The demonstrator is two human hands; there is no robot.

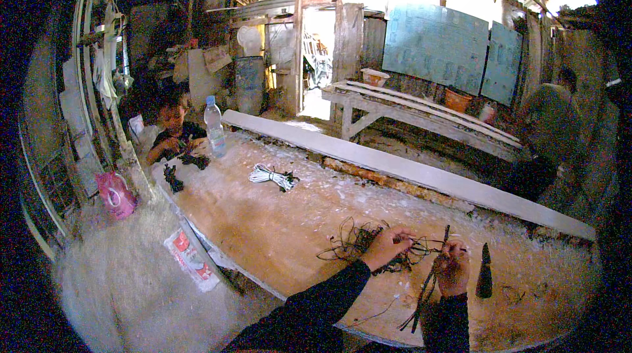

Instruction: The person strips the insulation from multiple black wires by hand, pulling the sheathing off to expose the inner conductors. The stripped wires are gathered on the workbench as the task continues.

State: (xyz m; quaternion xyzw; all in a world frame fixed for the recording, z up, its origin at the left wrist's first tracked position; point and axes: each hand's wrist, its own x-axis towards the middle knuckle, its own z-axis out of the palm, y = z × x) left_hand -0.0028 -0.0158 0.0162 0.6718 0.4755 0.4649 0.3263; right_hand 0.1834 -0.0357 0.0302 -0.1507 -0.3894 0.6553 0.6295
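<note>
My left hand (387, 248) is closed, its fingertips pinching a thin dark strand that runs toward my right hand. Under and beside it lies a loose tangle of thin dark cord (349, 240); I cannot tell whether it is wire or string. My right hand (453, 269) is closed around a bundle of long, thin dark strips (426, 287), held upright at a slant with lower ends spread apart. To its right a dark tapered piece (484, 274) lies on the worn brown tabletop (263, 234). A tied hank of white cord (271, 176) rests farther back.
A long pale board (395, 165) runs along the table's far edge. A clear bottle (214, 126) stands at the far left, near another person (172, 123) and small dark bundles (174, 178). A second person (550, 116) is at the right, beside a wooden bench (428, 113).
</note>
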